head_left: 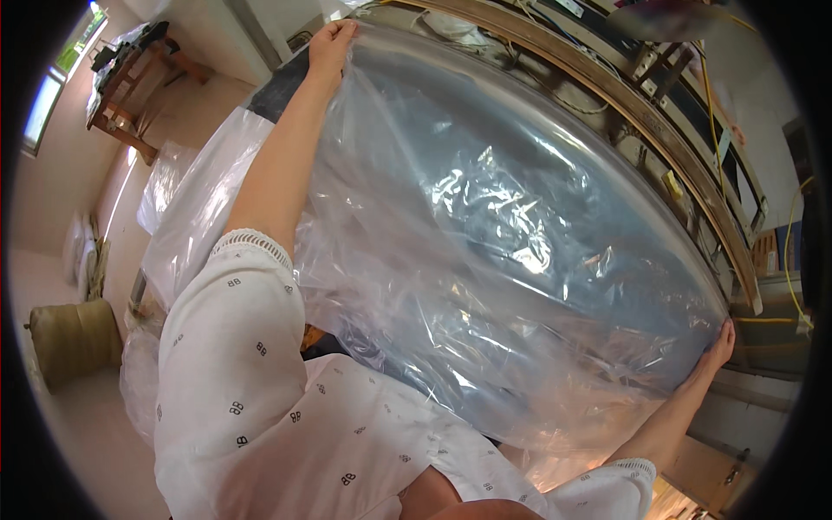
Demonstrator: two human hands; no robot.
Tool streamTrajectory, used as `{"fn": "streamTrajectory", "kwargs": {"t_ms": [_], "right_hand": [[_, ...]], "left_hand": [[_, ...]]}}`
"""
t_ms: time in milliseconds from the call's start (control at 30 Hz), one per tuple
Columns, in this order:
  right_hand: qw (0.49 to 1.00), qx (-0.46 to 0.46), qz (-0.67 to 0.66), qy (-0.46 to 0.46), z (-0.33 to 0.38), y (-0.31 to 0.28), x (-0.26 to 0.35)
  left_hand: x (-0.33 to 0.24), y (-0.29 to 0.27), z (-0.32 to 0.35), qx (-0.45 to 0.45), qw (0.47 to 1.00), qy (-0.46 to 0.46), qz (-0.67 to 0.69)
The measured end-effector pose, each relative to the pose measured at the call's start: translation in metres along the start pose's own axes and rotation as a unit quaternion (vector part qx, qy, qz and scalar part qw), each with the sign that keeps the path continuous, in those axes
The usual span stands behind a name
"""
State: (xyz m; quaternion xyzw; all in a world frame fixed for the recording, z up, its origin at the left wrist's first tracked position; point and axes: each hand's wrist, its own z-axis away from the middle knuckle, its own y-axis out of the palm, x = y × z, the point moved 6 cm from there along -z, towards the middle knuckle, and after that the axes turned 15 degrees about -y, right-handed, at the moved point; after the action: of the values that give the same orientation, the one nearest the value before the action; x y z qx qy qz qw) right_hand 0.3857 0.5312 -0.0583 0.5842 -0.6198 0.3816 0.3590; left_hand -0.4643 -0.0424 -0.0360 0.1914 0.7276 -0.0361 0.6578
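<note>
A wide clear plastic sheet (390, 208) spreads in front of me, creased and shiny, over a dark bluish surface. With my arm stretched far forward, my left hand (331, 50) is closed on the sheet's far left corner. My right hand (719, 344) grips the same far edge at its right end, fingers curled over it. Between the two hands that edge runs fairly taut, while the nearer part hangs in loose folds toward my body. Part of the sheet also drapes down on the left, beyond my left forearm.
Just past the sheet runs a long machine frame with a wooden rail (607, 104), cables and a yellow cord (790, 251). At far left stand a wooden table (121, 108) with things on it and a large olive roll (76, 342) on the floor. A person's arm shows at upper right.
</note>
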Motion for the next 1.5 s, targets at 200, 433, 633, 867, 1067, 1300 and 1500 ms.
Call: {"fn": "streamTrajectory", "kwargs": {"t_ms": [200, 433, 633, 867, 1067, 1300, 1500], "right_hand": [[0.990, 0.021, 0.104, -0.088, -0.028, 0.003, -0.022], [0.981, 0.048, 0.151, -0.116, -0.025, 0.029, -0.002], [0.945, 0.054, 0.270, -0.179, -0.017, 0.056, 0.022], [0.868, -0.004, 0.437, -0.234, -0.033, 0.022, 0.018], [0.949, 0.015, 0.289, -0.126, -0.026, 0.036, 0.026], [0.978, -0.030, 0.186, -0.087, -0.001, 0.061, 0.053], [0.962, -0.018, 0.252, -0.103, -0.013, 0.045, 0.041]], "left_hand": [[0.001, 0.005, -0.017, -0.081, 0.977, 0.020, -0.194], [0.008, 0.004, -0.037, -0.068, 0.973, 0.030, -0.219], [-0.007, 0.000, -0.031, -0.120, 0.944, 0.013, -0.306], [-0.001, 0.003, -0.030, -0.160, 0.948, -0.020, -0.274], [0.009, -0.025, -0.039, -0.145, 0.974, -0.034, -0.170], [0.002, -0.033, -0.033, -0.203, 0.978, -0.025, -0.037], [0.008, -0.058, -0.052, -0.200, 0.979, -0.004, -0.045]]}}
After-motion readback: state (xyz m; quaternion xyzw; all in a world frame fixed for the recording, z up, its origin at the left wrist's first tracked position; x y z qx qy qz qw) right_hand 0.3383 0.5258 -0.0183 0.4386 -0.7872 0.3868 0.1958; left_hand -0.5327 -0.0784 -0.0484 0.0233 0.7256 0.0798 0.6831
